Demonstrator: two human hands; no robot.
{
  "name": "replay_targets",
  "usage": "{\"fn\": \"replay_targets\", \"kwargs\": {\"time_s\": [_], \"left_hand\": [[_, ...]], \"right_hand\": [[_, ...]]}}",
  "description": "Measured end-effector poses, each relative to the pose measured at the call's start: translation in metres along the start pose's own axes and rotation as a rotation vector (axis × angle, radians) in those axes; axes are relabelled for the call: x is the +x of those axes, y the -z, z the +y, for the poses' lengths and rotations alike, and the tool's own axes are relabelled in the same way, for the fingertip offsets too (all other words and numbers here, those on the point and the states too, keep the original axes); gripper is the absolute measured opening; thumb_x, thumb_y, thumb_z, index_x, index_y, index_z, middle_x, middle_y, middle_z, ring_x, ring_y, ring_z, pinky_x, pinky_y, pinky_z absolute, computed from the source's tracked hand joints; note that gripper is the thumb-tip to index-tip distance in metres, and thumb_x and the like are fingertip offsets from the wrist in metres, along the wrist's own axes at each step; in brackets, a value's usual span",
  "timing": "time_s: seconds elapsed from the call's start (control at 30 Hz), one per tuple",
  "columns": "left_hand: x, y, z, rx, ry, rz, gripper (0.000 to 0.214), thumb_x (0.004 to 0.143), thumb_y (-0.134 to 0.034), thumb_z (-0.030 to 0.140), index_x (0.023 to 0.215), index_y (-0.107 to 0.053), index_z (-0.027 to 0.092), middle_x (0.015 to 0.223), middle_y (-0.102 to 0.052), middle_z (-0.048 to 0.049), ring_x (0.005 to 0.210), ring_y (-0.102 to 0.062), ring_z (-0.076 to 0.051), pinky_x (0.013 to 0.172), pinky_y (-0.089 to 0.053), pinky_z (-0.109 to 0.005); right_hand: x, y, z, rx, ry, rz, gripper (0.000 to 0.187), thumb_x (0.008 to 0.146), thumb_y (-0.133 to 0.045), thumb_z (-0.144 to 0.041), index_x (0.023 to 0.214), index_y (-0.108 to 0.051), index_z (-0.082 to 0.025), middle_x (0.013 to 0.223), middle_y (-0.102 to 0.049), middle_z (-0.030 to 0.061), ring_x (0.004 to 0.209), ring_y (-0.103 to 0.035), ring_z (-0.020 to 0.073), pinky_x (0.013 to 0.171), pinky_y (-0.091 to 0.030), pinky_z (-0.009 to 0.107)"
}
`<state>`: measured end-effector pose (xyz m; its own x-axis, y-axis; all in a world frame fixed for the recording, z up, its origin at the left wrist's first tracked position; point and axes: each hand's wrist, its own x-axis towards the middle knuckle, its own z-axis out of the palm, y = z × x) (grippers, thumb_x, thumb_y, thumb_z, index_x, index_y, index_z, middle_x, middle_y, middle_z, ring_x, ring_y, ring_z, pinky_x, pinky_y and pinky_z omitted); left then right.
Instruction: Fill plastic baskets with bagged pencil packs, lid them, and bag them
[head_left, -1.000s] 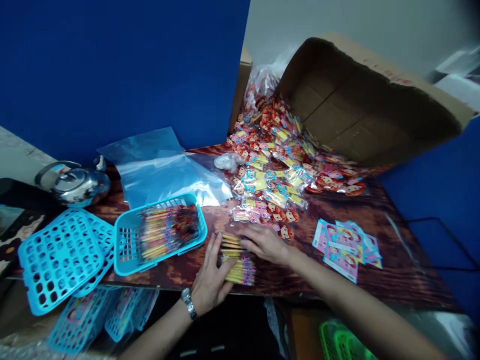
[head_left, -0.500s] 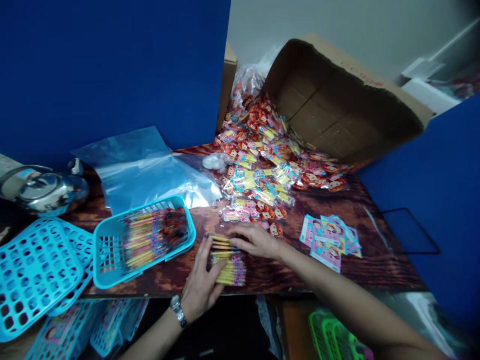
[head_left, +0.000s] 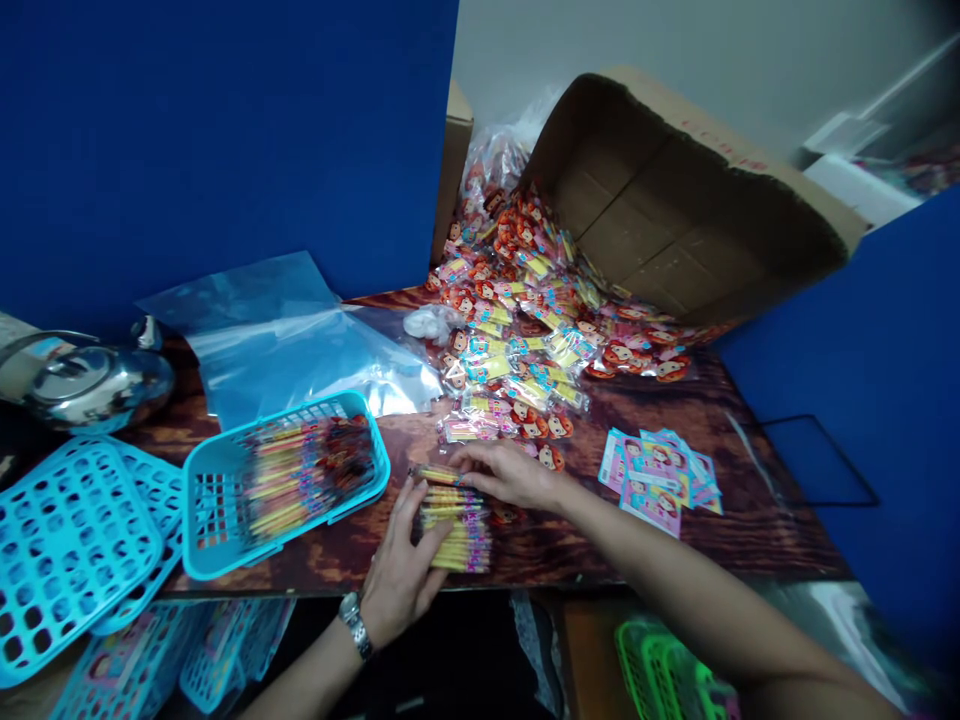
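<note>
On the table near its front edge lies a row of overlapping clear plastic packets (head_left: 461, 545) with yellow sticks and pink print. My left hand (head_left: 401, 565) is closed around the left side of this row, thumb across the packets and fingers along their ends. At the far end of the row my right hand (head_left: 514, 475) pinches the topmost packet (head_left: 441, 475) between thumb and fingers. Left of my hands, a light-blue plastic basket (head_left: 206, 500) holds a row of similar packets (head_left: 289, 485), their brown-red ends toward the right.
Doll-headed packets (head_left: 517, 300) spill from a tipped cardboard box (head_left: 675, 210) at the back. Printed cards (head_left: 652, 485) lie at right. Clear plastic sheets (head_left: 277, 330), a metal kettle (head_left: 97, 380) and blue perforated lids (head_left: 71, 550) are at left. Green baskets (head_left: 660, 670) stand below.
My right hand has shifted slightly left at the far end of the row, and the top packet there has moved slightly left. My left hand stays in place.
</note>
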<state>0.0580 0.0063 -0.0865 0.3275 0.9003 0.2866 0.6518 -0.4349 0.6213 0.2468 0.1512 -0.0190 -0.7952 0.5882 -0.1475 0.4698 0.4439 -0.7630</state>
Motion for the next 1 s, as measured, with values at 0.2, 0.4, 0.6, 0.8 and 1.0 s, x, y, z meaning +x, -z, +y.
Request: {"fn": "replay_targets", "kwargs": {"time_s": [0.2,0.4,0.6,0.8,1.0], "left_hand": [[0.002,0.002,0.002,0.006,-0.010,0.002,0.055,0.074,-0.055,0.003,0.125,-0.043,0.021,0.152,0.000,-0.0140,0.139,-0.009,-0.040,0.103,-0.031,-0.060],[0.008,0.007,0.006,0.051,-0.011,0.001,0.052,0.073,-0.054,0.003,0.122,-0.046,0.018,0.153,0.007,-0.0147,0.139,-0.005,-0.041,0.104,-0.028,-0.061],[0.014,0.011,0.010,0.190,0.028,-0.004,0.071,0.072,-0.058,0.009,0.137,-0.032,0.019,0.153,0.009,-0.0158,0.138,-0.002,-0.042,0.104,-0.027,-0.061],[0.034,0.016,0.018,0.367,-0.098,-0.120,0.096,0.067,-0.065,0.025,0.146,-0.011,0.016,0.153,-0.003,-0.0191,0.138,-0.003,-0.045,0.105,-0.020,-0.061],[0.047,0.016,0.018,0.392,-0.045,-0.277,0.111,0.065,-0.062,0.033,0.144,0.013,0.007,0.131,-0.047,-0.0179,0.122,-0.041,-0.035,0.110,-0.012,-0.057]], "right_hand": [[0.000,0.002,0.002,-0.138,0.073,-0.033,0.017,0.089,-0.048,-0.019,0.097,-0.063,-0.017,0.093,-0.067,0.0052,0.086,-0.061,0.0155,0.078,-0.045,0.027],[-0.006,0.001,0.001,-0.149,0.116,-0.088,0.027,0.090,-0.051,-0.036,0.108,-0.057,-0.017,0.105,-0.063,0.0075,0.094,-0.058,0.0168,0.083,-0.045,0.029],[-0.010,-0.012,0.003,-0.275,0.166,-0.006,0.036,0.088,-0.054,-0.042,0.113,-0.056,-0.017,0.111,-0.063,0.0114,0.100,-0.059,0.0204,0.085,-0.044,0.031],[-0.012,-0.020,0.001,-0.307,0.124,0.023,0.026,0.084,-0.058,-0.034,0.104,-0.060,-0.018,0.102,-0.064,0.0096,0.093,-0.059,0.0201,0.083,-0.044,0.032],[-0.005,0.006,0.007,-0.111,0.056,-0.114,0.028,0.084,-0.059,-0.037,0.103,-0.060,-0.016,0.087,-0.066,0.0017,0.075,-0.060,0.0127,0.069,-0.045,0.022]]}}
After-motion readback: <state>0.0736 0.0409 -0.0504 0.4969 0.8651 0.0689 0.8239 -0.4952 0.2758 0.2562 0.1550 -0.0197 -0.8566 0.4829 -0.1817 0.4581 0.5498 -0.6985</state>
